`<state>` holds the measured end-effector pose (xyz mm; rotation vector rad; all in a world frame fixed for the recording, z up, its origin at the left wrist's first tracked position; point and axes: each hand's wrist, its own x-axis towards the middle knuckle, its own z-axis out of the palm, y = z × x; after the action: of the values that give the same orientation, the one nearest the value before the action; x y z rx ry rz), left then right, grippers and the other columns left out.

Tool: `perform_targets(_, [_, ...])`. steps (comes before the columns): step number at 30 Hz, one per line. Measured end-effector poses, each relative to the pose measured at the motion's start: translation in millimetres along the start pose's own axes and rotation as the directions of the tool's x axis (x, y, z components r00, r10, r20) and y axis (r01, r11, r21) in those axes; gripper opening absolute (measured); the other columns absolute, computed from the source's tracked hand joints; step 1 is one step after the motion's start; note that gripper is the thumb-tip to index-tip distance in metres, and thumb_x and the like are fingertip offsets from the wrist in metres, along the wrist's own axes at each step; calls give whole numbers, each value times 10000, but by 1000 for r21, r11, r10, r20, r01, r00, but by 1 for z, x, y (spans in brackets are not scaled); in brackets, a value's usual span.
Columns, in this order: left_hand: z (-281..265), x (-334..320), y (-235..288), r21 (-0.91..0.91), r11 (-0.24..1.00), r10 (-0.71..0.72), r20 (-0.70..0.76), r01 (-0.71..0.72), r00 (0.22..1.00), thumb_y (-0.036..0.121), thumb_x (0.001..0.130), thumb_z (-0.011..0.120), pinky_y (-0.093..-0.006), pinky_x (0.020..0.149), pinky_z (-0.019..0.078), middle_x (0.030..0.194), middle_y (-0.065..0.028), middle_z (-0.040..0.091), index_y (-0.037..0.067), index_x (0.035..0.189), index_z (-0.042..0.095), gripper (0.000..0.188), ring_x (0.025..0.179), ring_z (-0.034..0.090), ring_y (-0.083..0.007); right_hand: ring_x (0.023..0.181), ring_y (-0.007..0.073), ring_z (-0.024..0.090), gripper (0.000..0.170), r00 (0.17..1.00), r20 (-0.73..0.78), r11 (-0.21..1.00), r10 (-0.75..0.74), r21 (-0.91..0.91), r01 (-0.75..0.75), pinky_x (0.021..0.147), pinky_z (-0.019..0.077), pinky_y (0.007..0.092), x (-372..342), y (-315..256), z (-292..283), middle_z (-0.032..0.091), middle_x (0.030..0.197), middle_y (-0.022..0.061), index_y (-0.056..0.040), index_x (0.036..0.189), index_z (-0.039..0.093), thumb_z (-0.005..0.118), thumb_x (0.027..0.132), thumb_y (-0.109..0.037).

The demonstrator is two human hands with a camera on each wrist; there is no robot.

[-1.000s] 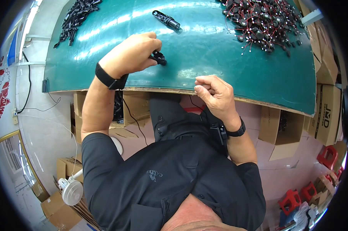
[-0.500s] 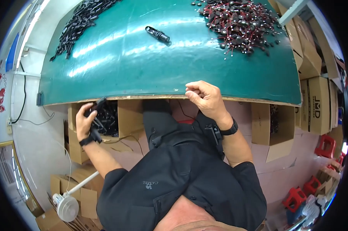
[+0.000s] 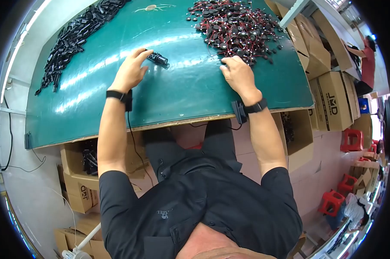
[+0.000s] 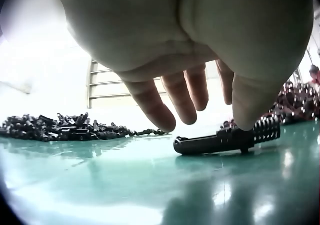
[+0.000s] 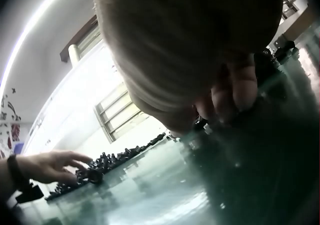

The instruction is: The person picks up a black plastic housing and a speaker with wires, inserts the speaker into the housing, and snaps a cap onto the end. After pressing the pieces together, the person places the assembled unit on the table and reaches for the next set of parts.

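A long black plastic part (image 3: 159, 59) with a ribbed, coil-like end lies on the green table (image 3: 182, 95). My left hand (image 3: 131, 71) is over it, palm down. In the left wrist view its fingers (image 4: 190, 97) hang loosely above the table, and the thumb comes down by the ribbed end of the black part (image 4: 215, 142). Further right, my right hand (image 3: 239, 77) reaches the near edge of a heap of small black round parts with red wires (image 3: 242, 32). Its fingers (image 5: 242, 87) bend down toward the tabletop; what is between the fingertips is hidden.
A heap of black plastic pieces (image 3: 70, 41) spreads along the table's left side. Below the front edge stand open cardboard boxes, one holding black pieces (image 3: 90, 160) on the left, another box (image 3: 300, 142) on the right. A cable (image 3: 136, 146) hangs from the left wrist.
My left hand held a black piece over the left box, and is now back above the table without it. My right hand has moved forward from the table edge to the wired heap.
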<state>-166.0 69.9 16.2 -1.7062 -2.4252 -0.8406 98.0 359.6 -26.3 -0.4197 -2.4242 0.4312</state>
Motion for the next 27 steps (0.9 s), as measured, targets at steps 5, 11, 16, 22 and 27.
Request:
perform_targets(5, [33,27,-23,327,944,26,47,-40,999,41,876,745,-475,1063,499,1313,-100,682,162,1369,684,511,1278,614,-334,907,387,699,245,971,183,974,153,-194,-117,790,584,479,12,1,7,666,1060,120,-136,1159,721,759,941,-240])
perform_targets(11, [14,-6,14,376,923,-127,103,80,986,124,879,785,-462,1018,480,1229,-50,697,188,1319,709,451,1199,634,-301,949,369,703,245,962,263,998,66,-31,-60,815,591,478,-2,-9,-5,656,1082,119,-136,1133,701,771,933,-259])
perform_targets(16, [8,-35,38,330,931,-194,97,153,976,163,869,812,-464,1032,453,1183,-58,697,187,1311,715,453,1164,640,-301,938,366,699,221,973,207,992,106,-84,-90,812,586,470,-3,-19,-4,654,1062,116,-130,1106,701,771,929,-242])
perform_targets(22, [11,-57,56,226,962,-173,62,155,983,163,871,812,-454,1028,440,1134,-82,705,157,1310,717,449,1118,652,-318,922,363,700,208,971,238,1000,-4,-15,8,789,586,463,-12,-34,-4,657,1055,110,-125,1080,697,779,920,-231])
perform_targets(27, [13,-63,60,183,964,-208,57,194,976,161,876,811,-455,1032,441,1141,-92,710,140,1308,720,442,1109,656,-326,902,366,705,205,963,267,999,-33,18,29,773,589,464,-19,-36,0,665,1042,107,-125,1057,692,786,917,-241])
